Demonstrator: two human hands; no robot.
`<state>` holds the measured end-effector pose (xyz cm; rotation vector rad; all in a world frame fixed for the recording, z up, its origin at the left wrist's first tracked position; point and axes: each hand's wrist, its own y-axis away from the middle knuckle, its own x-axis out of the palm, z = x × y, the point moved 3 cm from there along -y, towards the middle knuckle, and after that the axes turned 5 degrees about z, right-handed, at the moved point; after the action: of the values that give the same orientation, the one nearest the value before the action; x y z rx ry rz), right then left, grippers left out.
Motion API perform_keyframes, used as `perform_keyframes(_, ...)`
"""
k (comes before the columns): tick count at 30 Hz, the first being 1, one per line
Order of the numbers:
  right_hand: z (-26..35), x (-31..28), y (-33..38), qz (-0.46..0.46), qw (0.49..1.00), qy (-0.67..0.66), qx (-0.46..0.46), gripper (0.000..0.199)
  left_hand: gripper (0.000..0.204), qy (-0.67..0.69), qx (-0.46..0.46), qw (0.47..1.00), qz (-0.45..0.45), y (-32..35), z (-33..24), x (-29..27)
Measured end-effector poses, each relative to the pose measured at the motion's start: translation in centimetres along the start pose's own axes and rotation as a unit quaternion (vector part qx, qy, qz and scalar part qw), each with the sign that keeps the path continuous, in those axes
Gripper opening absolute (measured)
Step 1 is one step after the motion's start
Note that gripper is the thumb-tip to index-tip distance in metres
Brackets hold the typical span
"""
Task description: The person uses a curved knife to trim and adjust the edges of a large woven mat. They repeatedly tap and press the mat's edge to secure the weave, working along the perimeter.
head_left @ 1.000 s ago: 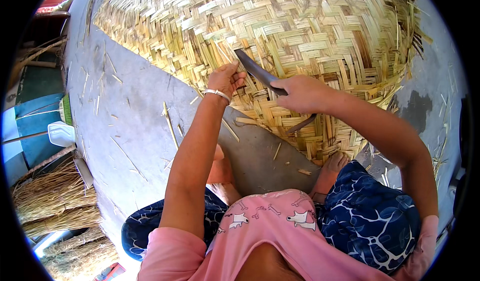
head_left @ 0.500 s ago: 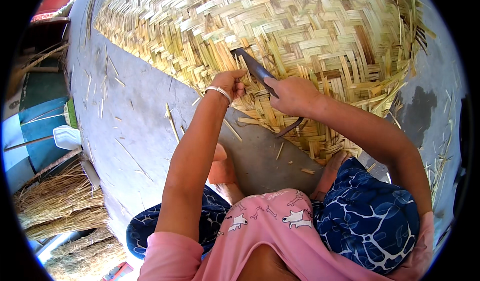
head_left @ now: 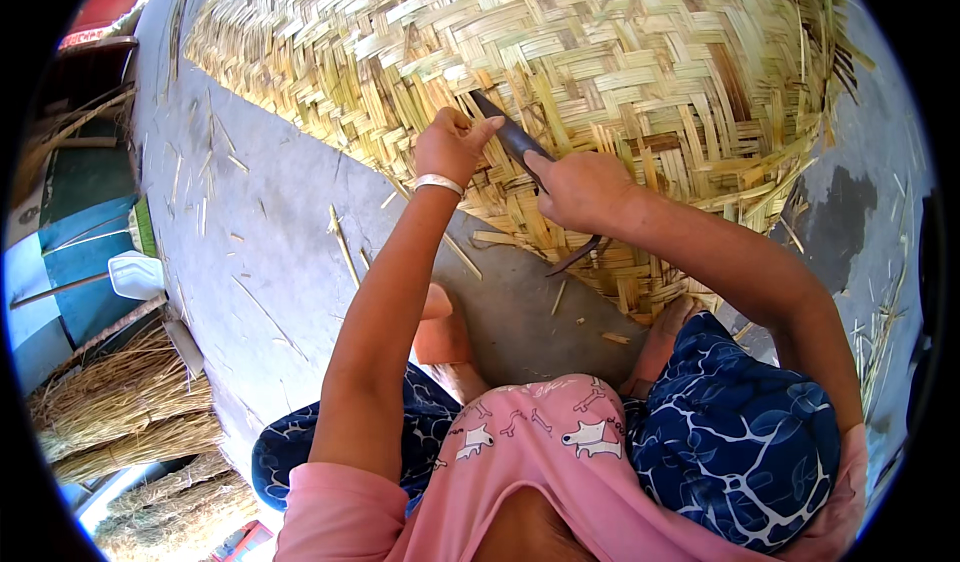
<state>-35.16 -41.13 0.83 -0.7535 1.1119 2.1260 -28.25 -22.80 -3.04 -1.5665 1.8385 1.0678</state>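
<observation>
A large woven mat (head_left: pixel 620 52) of pale yellow and green flat strips lies in front of me, its corner pointing toward my feet. My right hand (head_left: pixel 588 192) is closed around a dark, flat, blade-like tool (head_left: pixel 515 140), whose narrow tip goes in among the strips of the mat. Below that hand a thin, dark, curved piece shows; whether it belongs to the tool I cannot tell. My left hand (head_left: pixel 452 149), with a white bangle (head_left: pixel 440 183) at its wrist, is closed at the mat's edge strips left of the blade, thumb against the tool. What its fingers pinch is hidden.
Grey concrete floor (head_left: pixel 260 222) with loose straw bits lies to the left. My feet (head_left: pixel 440 337) are close to the mat's near corner. Straw bundles (head_left: pixel 120 392), a white plastic container (head_left: pixel 136 275) and blue sheeting (head_left: pixel 95 297) stand at the far left. A dark stain marks the floor at right.
My left hand has moved a little forward along the mat's edge, and its thumb now reaches the blade. My right hand and the tool have stayed nearly in place.
</observation>
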Motion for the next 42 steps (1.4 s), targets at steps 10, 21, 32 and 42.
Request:
perform_keyframes(10,0.7,-0.9,0.5,0.008,0.998,0.055,0.004,0.042,0.040,0.033,0.066,0.997,-0.027,1.5,1.2,1.3)
perform_keyframes(21,-1.7,-3.5,12.1,0.114,0.988,-0.105,0.002,0.053,0.037,-0.006,0.014,1.000,-0.001,0.3,1.6,1.8)
perform_keyframes(32,-3.7,-4.0,13.3,0.042,0.870,-0.490,-0.030,0.057,0.040,-0.178,-0.091,0.965,0.170,-5.2,-2.5,1.6)
perform_keyframes(42,-4.3,-0.9,11.3,0.078,0.882,-0.464,-0.032,0.057,0.030,0.173,-0.121,0.974,0.085,-3.9,-0.4,2.3)
